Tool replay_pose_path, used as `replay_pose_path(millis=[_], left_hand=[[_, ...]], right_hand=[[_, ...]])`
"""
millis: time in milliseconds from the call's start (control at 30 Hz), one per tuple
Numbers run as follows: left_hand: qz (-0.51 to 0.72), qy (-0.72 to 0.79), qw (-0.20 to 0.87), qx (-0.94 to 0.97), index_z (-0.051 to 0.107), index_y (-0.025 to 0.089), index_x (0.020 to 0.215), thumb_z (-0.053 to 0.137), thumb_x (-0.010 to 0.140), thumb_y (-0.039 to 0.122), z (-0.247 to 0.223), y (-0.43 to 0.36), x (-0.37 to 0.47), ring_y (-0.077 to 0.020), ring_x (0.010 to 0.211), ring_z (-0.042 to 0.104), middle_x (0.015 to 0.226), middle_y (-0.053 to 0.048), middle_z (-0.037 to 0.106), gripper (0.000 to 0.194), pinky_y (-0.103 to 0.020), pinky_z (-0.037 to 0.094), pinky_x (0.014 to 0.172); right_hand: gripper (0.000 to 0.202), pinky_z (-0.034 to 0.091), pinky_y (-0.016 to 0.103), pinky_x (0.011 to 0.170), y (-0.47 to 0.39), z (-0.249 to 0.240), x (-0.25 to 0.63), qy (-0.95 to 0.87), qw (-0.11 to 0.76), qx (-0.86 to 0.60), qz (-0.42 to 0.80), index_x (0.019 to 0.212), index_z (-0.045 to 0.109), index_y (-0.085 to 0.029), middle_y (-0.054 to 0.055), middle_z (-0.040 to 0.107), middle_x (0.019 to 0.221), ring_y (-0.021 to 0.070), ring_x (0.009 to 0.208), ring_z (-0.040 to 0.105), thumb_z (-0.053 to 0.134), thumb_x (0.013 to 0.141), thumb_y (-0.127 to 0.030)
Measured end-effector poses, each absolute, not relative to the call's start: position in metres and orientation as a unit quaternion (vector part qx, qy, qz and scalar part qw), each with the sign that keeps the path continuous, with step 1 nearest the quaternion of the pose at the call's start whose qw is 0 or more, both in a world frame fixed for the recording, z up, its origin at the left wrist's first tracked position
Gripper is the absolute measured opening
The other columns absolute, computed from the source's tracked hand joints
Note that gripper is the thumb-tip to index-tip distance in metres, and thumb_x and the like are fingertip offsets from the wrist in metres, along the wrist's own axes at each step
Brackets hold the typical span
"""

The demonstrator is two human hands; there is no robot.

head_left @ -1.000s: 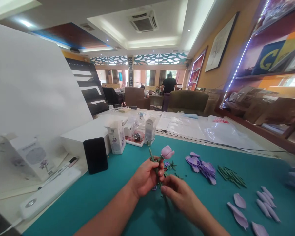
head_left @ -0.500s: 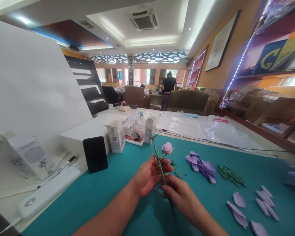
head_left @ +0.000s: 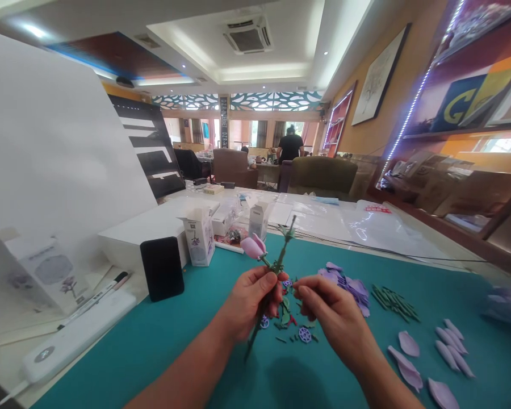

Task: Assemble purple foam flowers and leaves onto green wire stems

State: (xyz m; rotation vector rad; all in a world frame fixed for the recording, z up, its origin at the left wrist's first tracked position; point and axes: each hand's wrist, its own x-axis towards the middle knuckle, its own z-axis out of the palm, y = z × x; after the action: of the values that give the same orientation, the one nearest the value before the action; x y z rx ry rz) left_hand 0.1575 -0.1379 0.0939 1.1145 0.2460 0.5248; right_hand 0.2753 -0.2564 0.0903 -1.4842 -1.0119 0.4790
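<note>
My left hand is closed round a green stem, which leans up to the right with its lower end below the hand. A pink flower head branches off to the upper left of the stem. To the right, off the stem, my right hand has thumb and index finger pinched together; what they hold, if anything, is too small to make out. Between and below the hands, small green parts, red pieces and a purple wheel-shaped piece lie on the teal mat.
Purple petals, green sticks and pale lilac pieces lie on the right. A black phone-like slab and a small box stand at the left. Farther back, a person in black is beyond the chairs.
The flower head has swung from the stem's right side to its left, and the stem now leans right. My left hand has closed round it; my right hand has let go and moved right.
</note>
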Motion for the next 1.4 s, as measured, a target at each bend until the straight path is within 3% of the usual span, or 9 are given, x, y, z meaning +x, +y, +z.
replay_pose_path(millis=[167, 433, 667, 1100, 1267, 1400], left_hand=[[0.212, 0.135, 0.757, 0.603, 0.061, 0.013, 0.081, 0.062, 0.078, 0.044, 0.092, -0.140, 0.158, -0.0044, 0.040, 0.040, 0.056, 0.003, 0.054, 0.031, -0.018, 0.026, 0.039], [0.189, 0.140, 0.728, 0.643, 0.054, 0.015, 0.066, 0.059, 0.078, 0.048, 0.091, -0.148, 0.159, -0.0049, 0.040, 0.039, 0.052, 0.003, 0.053, 0.035, -0.021, 0.027, 0.043], [0.166, 0.136, 0.738, 0.639, 0.060, 0.013, 0.077, 0.058, 0.079, 0.047, 0.091, -0.146, 0.157, -0.0048, 0.041, 0.035, 0.050, 0.005, 0.047, 0.034, -0.021, 0.025, 0.043], [0.124, 0.106, 0.757, 0.632, 0.060, 0.013, 0.077, 0.056, 0.080, 0.047, 0.090, -0.140, 0.155, -0.0047, 0.037, 0.034, 0.047, 0.005, 0.045, 0.035, -0.020, 0.023, 0.039], [0.219, 0.153, 0.711, 0.651, 0.051, 0.017, 0.079, 0.060, 0.079, 0.044, 0.090, -0.146, 0.156, -0.0077, 0.044, 0.048, 0.060, 0.002, 0.057, 0.028, -0.019, 0.033, 0.043], [0.323, 0.158, 0.661, 0.659, 0.057, 0.018, 0.096, 0.061, 0.079, 0.033, 0.090, -0.154, 0.156, -0.0083, 0.051, 0.049, 0.068, 0.001, 0.058, 0.022, -0.020, 0.039, 0.050]], right_hand=[[0.034, 0.044, 0.025, 0.054, -0.254, 0.103, 0.272, -0.413, 0.635, -0.625, 0.187, 0.094, 0.067, -0.018, 0.001, 0.061, 0.068, 0.0132, 0.060, 0.053, 0.064, 0.077, -0.047], [0.025, 0.038, 0.024, 0.048, -0.256, 0.099, 0.274, -0.419, 0.623, -0.642, 0.155, 0.071, 0.066, -0.018, -0.001, 0.056, 0.058, 0.0110, 0.052, 0.045, 0.066, 0.073, -0.043], [0.024, 0.034, 0.023, 0.045, -0.257, 0.098, 0.276, -0.425, 0.615, -0.642, 0.173, 0.069, 0.065, -0.018, -0.002, 0.051, 0.054, 0.0099, 0.050, 0.040, 0.064, 0.076, -0.041], [0.028, 0.034, 0.024, 0.047, -0.255, 0.095, 0.273, -0.443, 0.598, -0.651, 0.152, 0.071, 0.059, -0.019, -0.002, 0.048, 0.060, 0.0111, 0.053, 0.039, 0.058, 0.080, -0.046], [0.028, 0.033, 0.024, 0.046, -0.253, 0.093, 0.271, -0.422, 0.610, -0.659, 0.128, 0.072, 0.060, -0.019, -0.003, 0.044, 0.056, 0.0113, 0.051, 0.038, 0.059, 0.078, -0.047], [0.028, 0.033, 0.023, 0.045, -0.252, 0.092, 0.269, -0.416, 0.620, -0.654, 0.121, 0.071, 0.061, -0.019, -0.002, 0.047, 0.057, 0.0112, 0.050, 0.038, 0.060, 0.078, -0.046]])
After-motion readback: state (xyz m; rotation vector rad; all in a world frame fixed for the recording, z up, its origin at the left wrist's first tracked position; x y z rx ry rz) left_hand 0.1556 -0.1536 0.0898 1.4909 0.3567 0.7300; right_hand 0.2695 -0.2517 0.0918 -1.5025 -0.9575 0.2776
